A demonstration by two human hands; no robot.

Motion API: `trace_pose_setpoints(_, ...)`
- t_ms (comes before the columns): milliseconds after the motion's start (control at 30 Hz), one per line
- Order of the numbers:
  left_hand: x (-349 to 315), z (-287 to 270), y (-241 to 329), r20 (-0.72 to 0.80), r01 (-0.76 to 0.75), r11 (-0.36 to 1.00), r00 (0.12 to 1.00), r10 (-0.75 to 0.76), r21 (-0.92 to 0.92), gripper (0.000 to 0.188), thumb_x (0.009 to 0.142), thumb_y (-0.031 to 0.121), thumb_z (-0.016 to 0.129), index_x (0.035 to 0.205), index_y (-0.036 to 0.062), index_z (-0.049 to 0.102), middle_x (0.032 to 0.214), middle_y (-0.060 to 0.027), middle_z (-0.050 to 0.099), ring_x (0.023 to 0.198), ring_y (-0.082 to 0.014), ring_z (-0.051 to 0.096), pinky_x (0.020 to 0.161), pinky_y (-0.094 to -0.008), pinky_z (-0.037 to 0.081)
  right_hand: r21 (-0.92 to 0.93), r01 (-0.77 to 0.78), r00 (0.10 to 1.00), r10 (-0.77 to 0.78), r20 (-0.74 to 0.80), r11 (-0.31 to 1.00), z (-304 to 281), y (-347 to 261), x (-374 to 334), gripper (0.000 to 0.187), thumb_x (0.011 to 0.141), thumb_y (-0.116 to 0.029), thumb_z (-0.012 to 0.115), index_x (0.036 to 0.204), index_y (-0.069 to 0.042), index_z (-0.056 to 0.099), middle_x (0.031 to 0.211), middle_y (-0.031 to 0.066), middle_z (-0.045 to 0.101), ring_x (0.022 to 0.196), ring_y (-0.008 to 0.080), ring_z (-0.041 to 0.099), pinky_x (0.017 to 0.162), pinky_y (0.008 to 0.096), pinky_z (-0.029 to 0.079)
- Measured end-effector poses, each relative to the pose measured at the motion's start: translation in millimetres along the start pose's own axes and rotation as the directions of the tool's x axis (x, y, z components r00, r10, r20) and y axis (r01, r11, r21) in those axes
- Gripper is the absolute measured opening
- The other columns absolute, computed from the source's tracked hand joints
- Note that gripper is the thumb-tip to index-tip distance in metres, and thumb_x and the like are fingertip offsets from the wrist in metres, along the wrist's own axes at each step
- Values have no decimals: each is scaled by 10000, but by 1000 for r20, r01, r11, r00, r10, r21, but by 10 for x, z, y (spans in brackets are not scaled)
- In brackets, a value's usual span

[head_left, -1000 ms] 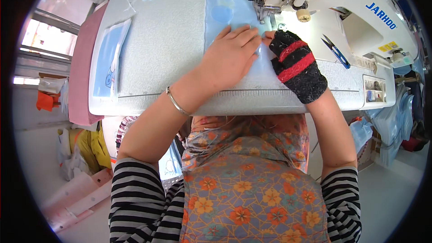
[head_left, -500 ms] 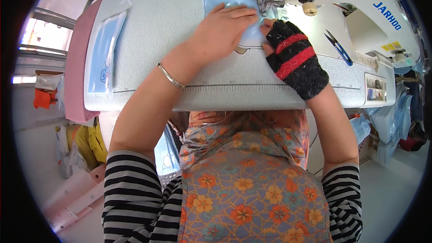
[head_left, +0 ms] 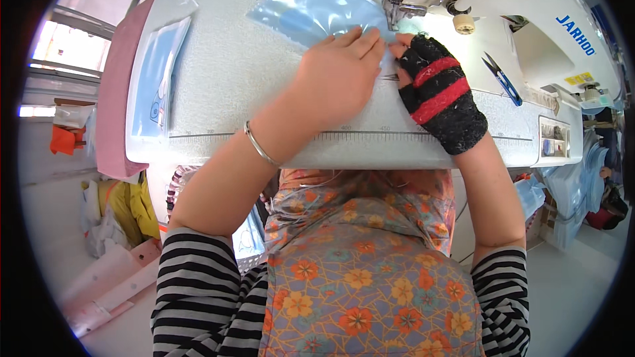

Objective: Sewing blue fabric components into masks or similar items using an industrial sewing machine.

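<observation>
A glossy light-blue plastic piece [head_left: 317, 5] lies slanted on the sewing machine bed, its right corner by the presser foot [head_left: 401, 12]. My left hand [head_left: 344, 69] rests over its near edge, fingers stretched forward and touching the plastic. Just in front of the needle area, my right hand [head_left: 440, 89], in a black and red fingerless glove, has its bent fingertips closed on the corner of the piece. Part of that corner is hidden under my fingers.
Blue-handled thread snips [head_left: 503, 79] lie right of my glove. A folded blue printed plastic piece [head_left: 155, 82] is on the table's left side. The sewing machine head [head_left: 503, 6] overhangs the back right. A small compartment with bobbins [head_left: 554, 139] sits at the right edge.
The blue plastic piece has swung round to the left, from pointing straight away to slanting. My left hand has come nearer to me; my right hand stays close to the presser foot.
</observation>
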State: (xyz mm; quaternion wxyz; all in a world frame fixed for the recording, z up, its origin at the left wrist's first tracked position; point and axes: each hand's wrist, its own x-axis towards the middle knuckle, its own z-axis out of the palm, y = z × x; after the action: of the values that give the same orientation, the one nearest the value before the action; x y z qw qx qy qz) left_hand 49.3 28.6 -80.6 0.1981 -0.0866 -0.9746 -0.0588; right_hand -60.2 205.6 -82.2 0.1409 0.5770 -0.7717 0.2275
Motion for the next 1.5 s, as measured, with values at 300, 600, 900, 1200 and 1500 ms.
trace_pose_setpoints(300, -27, -44, 333, -53, 19, 997, 998, -22, -69, 356, 855, 105, 561, 1153, -84, 608, 1247, -205, 601, 1182, -328, 584, 989, -438, 480, 71, 21, 999, -19, -34, 997, 7, 111, -49, 288, 823, 7, 579, 1101, -31, 642, 1172, 150, 643, 1080, 350, 609, 946, 426, 504)
trace_pose_setpoints(600, 52, 33, 173, -210, -46, 995, 977, 26, -91, 295, 785, 72, 592, 1049, -54, 628, 1122, -185, 618, 1042, -319, 618, 903, -418, 506, 48, 30, 999, -29, -22, 998, 50, 126, -77, 342, 790, 27, 581, 1124, -27, 631, 1176, 154, 638, 1076, 359, 605, 938, 419, 504)
trace_pose_setpoints(900, 250, 84, -136, -123, -46, 991, 992, 30, -124, 283, 835, 48, 595, 1112, -8, 611, 1213, -141, 610, 1040, -333, 634, 885, -410, 525, 37, -5, 999, 6, -34, 999, 19, 44, -8, 325, 812, 37, 574, 1123, -33, 636, 1139, 164, 646, 1063, 357, 609, 942, 425, 498)
trace_pose_setpoints(1200, 254, 42, -355, -238, -7, 999, 971, -3, -41, 348, 819, 92, 642, 1158, 16, 634, 1225, -126, 629, 1097, -315, 612, 923, -399, 509, 44, -17, 994, 22, -109, 999, 49, 148, -5, 228, 833, 31, 590, 1027, -55, 677, 1077, 152, 670, 995, 350, 639, 883, 421, 524)
trace_pose_setpoints(1500, 154, -96, -620, -92, 346, 938, 936, -341, 37, 277, 772, 49, 622, 1040, 71, 691, 1008, -108, 618, 961, -283, 621, 798, -413, 540, 94, -66, 994, 74, -83, 993, -17, 67, 29, 173, 877, 6, 569, 993, -48, 685, 1061, 157, 672, 988, 348, 642, 895, 410, 514)
